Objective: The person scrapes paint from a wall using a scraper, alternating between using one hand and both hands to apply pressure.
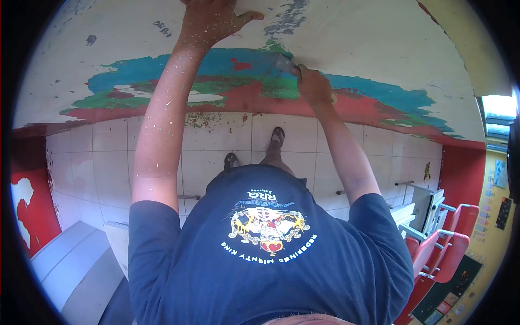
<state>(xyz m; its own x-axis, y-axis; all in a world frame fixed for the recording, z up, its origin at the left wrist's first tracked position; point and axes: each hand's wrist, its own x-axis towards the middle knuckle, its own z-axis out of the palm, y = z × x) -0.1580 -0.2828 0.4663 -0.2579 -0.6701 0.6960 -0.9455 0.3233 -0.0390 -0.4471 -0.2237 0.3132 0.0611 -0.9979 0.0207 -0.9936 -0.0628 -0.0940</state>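
- Currently gripping scraper (pixel 284 63) in right hand (pixel 314 86), with fingers curled tight round handle.
- Holding scraper blade at wall (pixel 379 49), by upper edge of blue paint (pixel 222 65).
- Reaching up to wall with left hand (pixel 212 21), thumb stuck out; can't tell rest of fingers, cut off at top.
- Speckled with flakes along left forearm (pixel 165 108).
- Also scattered with flakes on tiled floor (pixel 216 135), near wall.
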